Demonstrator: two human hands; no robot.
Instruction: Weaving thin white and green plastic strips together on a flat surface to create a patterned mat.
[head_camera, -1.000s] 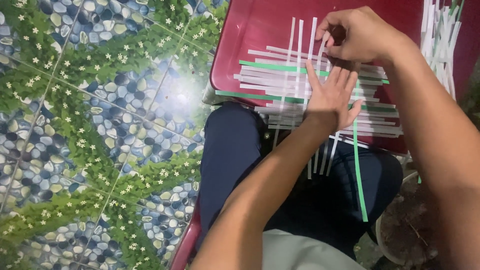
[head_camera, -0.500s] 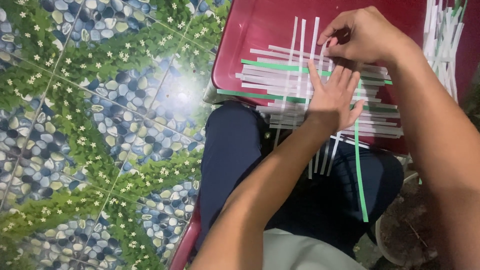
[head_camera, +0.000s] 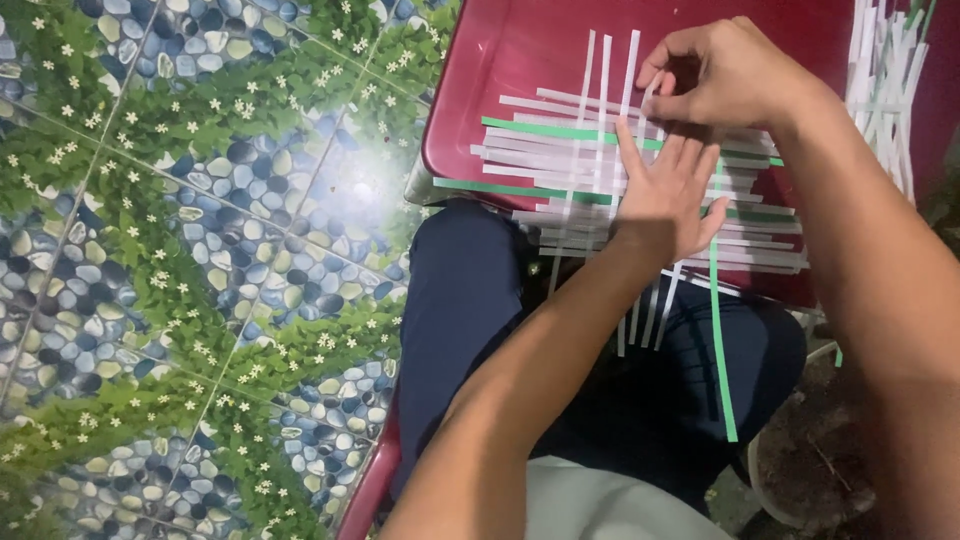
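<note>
The woven strips (head_camera: 640, 190) lie on the red stool (head_camera: 520, 60), near its front edge; the left hand (head_camera: 665, 190) presses flat, released, so the weave does not shift; the right hand (head_camera: 725, 75) pinches one white strip (head_camera: 650, 100) at the far side to thread it; spare strips (head_camera: 885, 80) wait at right.

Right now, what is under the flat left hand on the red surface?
Under the left hand lies the woven mat of white and green paper strips, resting on the red plastic surface. The crossings beneath the palm are covered. The right hand pinches a white strip just above.
</note>
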